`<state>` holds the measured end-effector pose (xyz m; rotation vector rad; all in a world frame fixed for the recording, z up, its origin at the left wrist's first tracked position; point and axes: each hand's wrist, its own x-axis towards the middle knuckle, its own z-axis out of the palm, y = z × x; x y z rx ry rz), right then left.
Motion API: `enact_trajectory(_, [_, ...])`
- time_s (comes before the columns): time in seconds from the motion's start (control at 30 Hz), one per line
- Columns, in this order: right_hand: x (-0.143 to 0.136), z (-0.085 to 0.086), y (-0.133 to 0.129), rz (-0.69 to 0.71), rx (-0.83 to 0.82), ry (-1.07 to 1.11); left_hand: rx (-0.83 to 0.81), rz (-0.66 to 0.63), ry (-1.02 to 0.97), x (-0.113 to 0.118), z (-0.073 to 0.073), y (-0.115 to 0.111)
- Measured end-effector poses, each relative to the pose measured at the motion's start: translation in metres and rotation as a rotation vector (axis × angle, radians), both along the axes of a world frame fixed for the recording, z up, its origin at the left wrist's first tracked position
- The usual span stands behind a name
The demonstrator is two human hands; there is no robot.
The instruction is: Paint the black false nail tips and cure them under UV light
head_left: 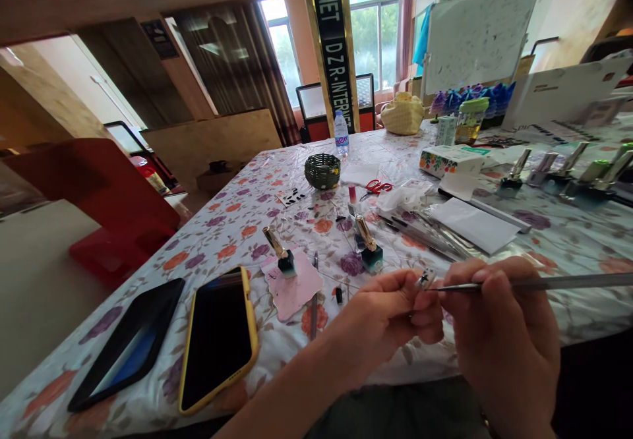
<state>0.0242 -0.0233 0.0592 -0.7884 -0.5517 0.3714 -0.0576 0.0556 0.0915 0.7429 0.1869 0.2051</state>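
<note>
My left hand [390, 314] pinches a small pale nail tip [425, 279] between thumb and fingers, just above the near table edge. My right hand [499, 320] grips a thin metal tool [554, 283] that runs off to the right, and its point touches the nail tip. Two small nail polish bottles with gold caps stand beyond my hands: one [283, 254] on a pink cloth [293, 289], the other [368, 244] a little right of it.
A yellow-cased phone [217, 337] and a black phone [129, 343] lie at the near left on the flowered tablecloth [222, 234]. Farther back are a green woven bowl [322, 170], a water bottle [341, 133], red scissors [378, 186], a row of nail stands [558, 169] and white papers [475, 225].
</note>
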Motion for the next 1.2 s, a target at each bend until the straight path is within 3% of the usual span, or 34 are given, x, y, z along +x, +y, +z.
enact_trajectory(1.2, [-0.002,-0.0004,-0.0014,-0.046,-0.017,-0.046,0.011,-0.004,0.031,-0.0011,-0.0007,-0.0006])
